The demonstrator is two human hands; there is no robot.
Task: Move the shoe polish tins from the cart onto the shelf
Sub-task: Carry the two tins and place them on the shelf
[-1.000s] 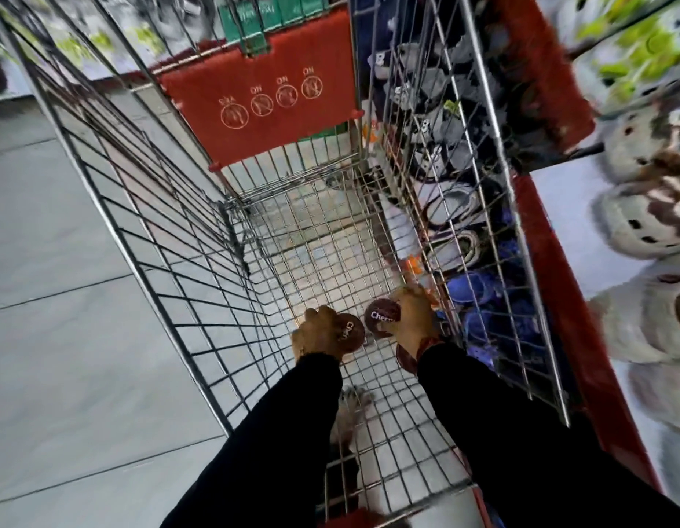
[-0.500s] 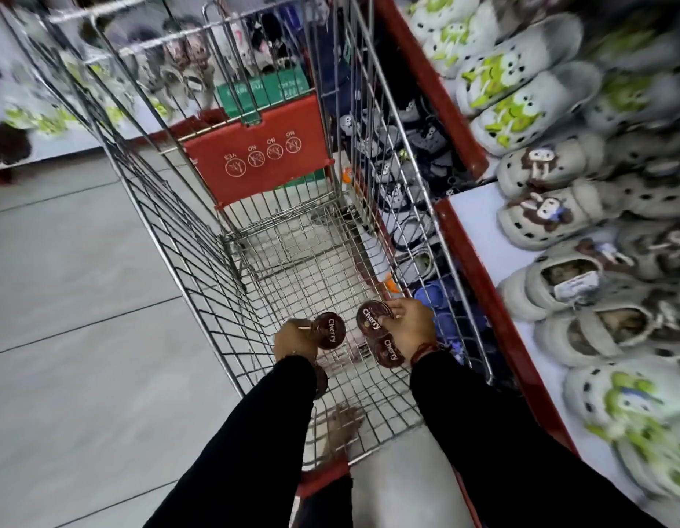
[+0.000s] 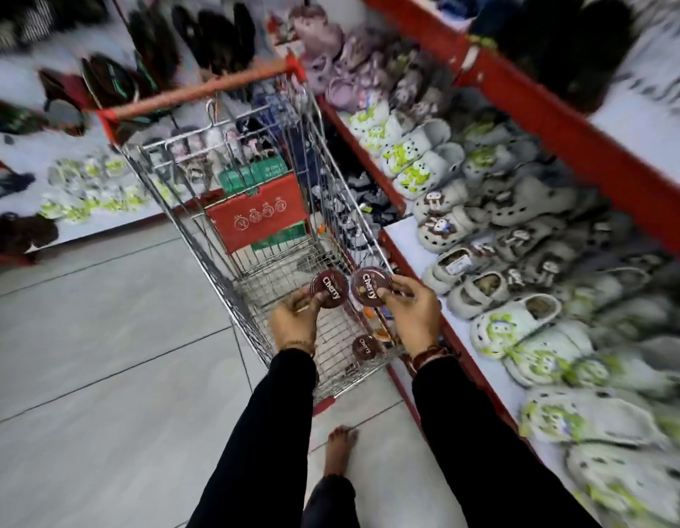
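My left hand (image 3: 296, 322) holds a round dark-brown Cherry shoe polish tin (image 3: 329, 289) above the wire cart (image 3: 231, 261). My right hand (image 3: 412, 310) holds a second brown Cherry tin (image 3: 369, 285) just beside the first, over the cart's right rim. A third tin (image 3: 364, 346) lies on the cart's wire floor near its close end, below my hands. The red-edged shelf (image 3: 414, 245) stands right of the cart.
The shelf tiers at right are packed with grey and green-patterned clogs (image 3: 426, 161). A red child-seat flap (image 3: 258, 219) and red handle (image 3: 201, 89) mark the cart's far end. More footwear lines a far-left display (image 3: 83, 192). My bare foot (image 3: 340, 451) stands on the tiled floor.
Both hands have risen out of the cart's bottom, each with a tin, up to rim height. My view has lifted, showing more of the shelf.
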